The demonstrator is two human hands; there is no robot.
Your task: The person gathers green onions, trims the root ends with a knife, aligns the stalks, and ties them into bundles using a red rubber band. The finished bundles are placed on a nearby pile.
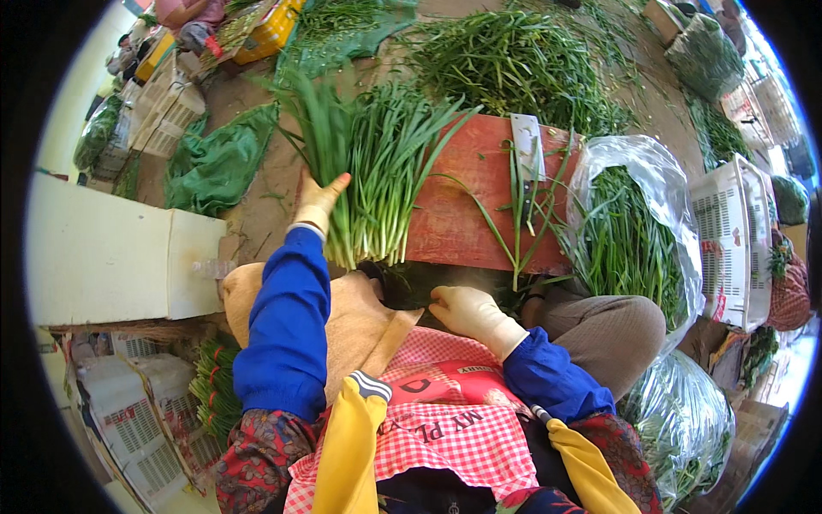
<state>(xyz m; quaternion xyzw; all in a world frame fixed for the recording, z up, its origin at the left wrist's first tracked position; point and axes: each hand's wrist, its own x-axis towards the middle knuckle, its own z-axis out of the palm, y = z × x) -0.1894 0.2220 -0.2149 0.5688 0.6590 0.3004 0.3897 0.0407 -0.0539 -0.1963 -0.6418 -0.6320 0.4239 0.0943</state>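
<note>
My left hand [321,199], in a pale glove with a bare thumb tip, is around a bunch of long green leafy stalks [321,141]. Against it, on the left end of a red board [456,218], lies a larger bundle of the same stalks [388,173], pale ends towards me. My right hand [472,315], in a pale glove, hangs over my lap below the board's near edge; its fingers are curled and I cannot tell if they hold anything. A cleaver [528,144] with a black handle lies on the board, with several loose stalks [514,225] beside and across it.
Right of the board stands a clear plastic bag [671,186] of greens, with a white crate [732,241] beyond. Behind the board is a heap of greens [514,64]. At left are a green cloth [221,160] and a white box [128,250]. Another person [189,19] sits at upper left.
</note>
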